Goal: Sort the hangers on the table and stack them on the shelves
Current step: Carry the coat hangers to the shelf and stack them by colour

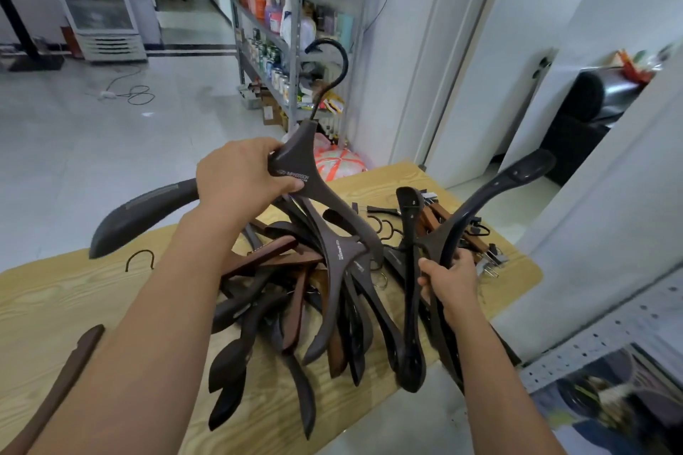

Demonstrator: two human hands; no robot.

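You held one big dark brown hanger (303, 174) up in your left hand (236, 177) — its black hook pointed up. A messy pile of dark and reddish-brown hangers (314, 307) lay on the pale wooden table (55, 299). Your right hand (451, 277) gripped a few dark hangers (510, 177), tilted, at the table's right side — small clip hangers (436, 214) lay just behind.

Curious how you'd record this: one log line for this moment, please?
left hand: grips raised hanger | right hand: grips several hangers | hanger pile: unsorted on table
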